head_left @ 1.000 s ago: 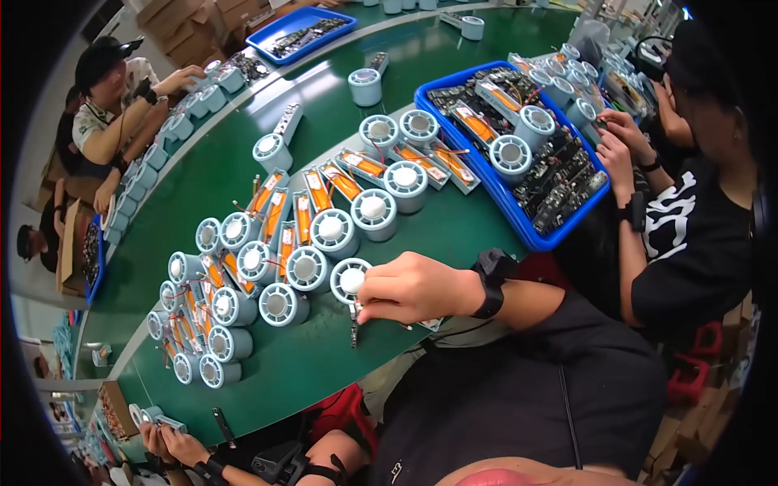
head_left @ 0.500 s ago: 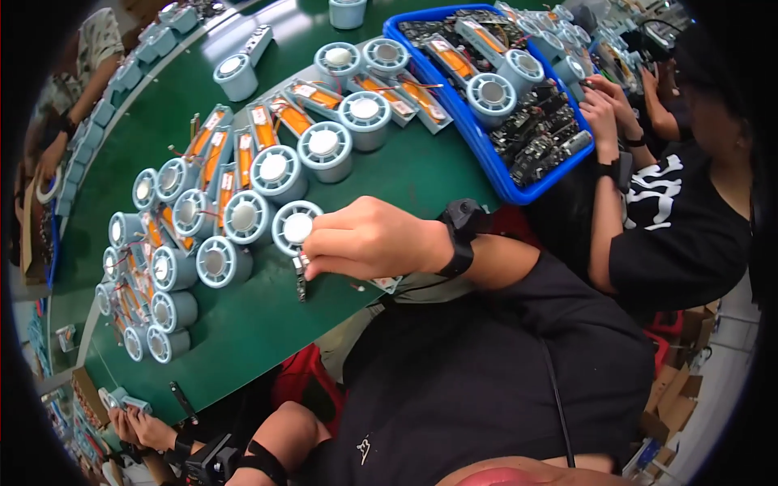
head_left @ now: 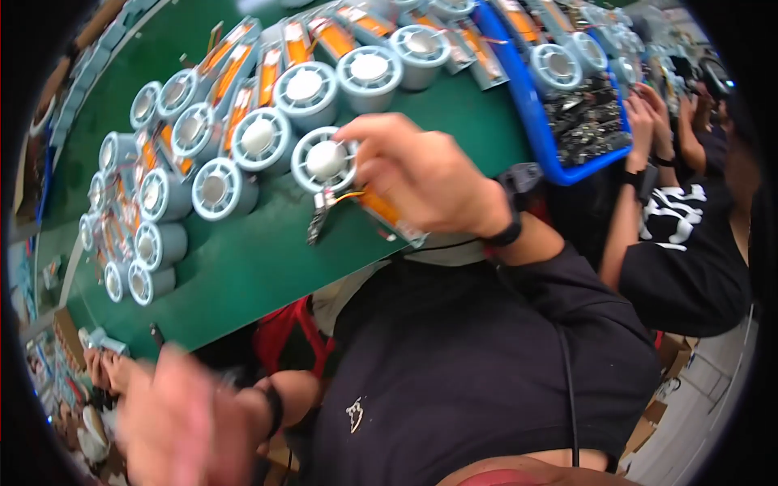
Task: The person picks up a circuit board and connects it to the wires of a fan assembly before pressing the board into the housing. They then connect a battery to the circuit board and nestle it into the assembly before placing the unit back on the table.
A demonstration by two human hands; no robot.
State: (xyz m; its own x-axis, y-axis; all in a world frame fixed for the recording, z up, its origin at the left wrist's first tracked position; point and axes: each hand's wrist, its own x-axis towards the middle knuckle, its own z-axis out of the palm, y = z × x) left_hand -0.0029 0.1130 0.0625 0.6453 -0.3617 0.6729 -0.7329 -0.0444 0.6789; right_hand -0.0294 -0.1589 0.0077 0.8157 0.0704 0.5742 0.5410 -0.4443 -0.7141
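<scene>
A light-blue handheld fan [head_left: 326,162] with a round slotted head and a white centre lies at the table's near edge. My right hand [head_left: 433,174] curls over the right side of its head, fingers closed on the rim. Its orange battery [head_left: 381,208] shows beneath the hand, partly covered. A small black circuit board [head_left: 317,225] hangs off this fan beside thin wires, lying on the green table [head_left: 267,267]. My left hand [head_left: 186,421] is raised at the lower left, away from the table. Motion smears it, and its fingers cannot be made out.
Several similar fans [head_left: 305,85] with orange batteries exposed stand in rows beyond. A blue bin [head_left: 559,166] at the right holds black circuit boards and fan parts. A co-worker's hands [head_left: 644,121] are beside it; another person's hands [head_left: 105,368] are at the lower left.
My right hand has shifted from the circuit board onto the fan's rim, uncovering the battery and wires. My left hand has come up into view, blurred. The whole view has shifted.
</scene>
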